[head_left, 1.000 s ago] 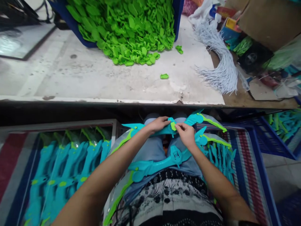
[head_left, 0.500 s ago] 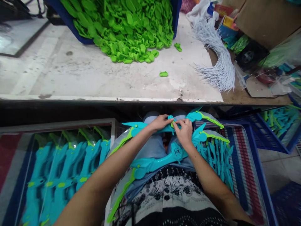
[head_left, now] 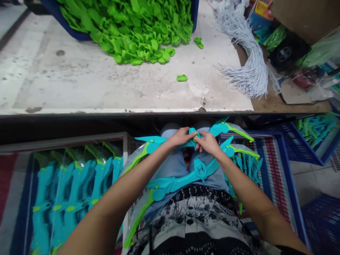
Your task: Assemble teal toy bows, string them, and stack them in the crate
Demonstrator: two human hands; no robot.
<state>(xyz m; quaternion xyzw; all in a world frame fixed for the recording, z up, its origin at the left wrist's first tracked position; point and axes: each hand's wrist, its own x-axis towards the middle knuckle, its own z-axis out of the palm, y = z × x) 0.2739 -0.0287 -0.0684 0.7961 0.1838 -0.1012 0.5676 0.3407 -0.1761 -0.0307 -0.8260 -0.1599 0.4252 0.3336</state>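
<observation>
Across my thighs lie two turquoise toy bows with lime-green ends. My left hand [head_left: 182, 137] is closed round the middle of the farther toy bow [head_left: 154, 144]. At that same grip, my right hand [head_left: 208, 142] presses a small green plastic piece [head_left: 195, 138] against the bow, with thumb and fingers together. Fingers cover most of the piece, so how it sits cannot be made out. Closer to my waist rests the nearer toy bow [head_left: 170, 185], with a bare socket showing in its middle. Neither hand touches that one.
On the white worktable [head_left: 106, 88], a blue bin [head_left: 195, 17] spills green pieces [head_left: 132, 32]; two lie apart. White strings [head_left: 249, 67] hang together at right. Turquoise bows [head_left: 71, 187] fill a crate on my left. A blue crate [head_left: 287, 177] with more turquoise parts stands right.
My right hand has turned and closed more tightly over the green piece, its fingers now curled under the bow's grip. The left hand keeps its hold. The view has shifted slightly.
</observation>
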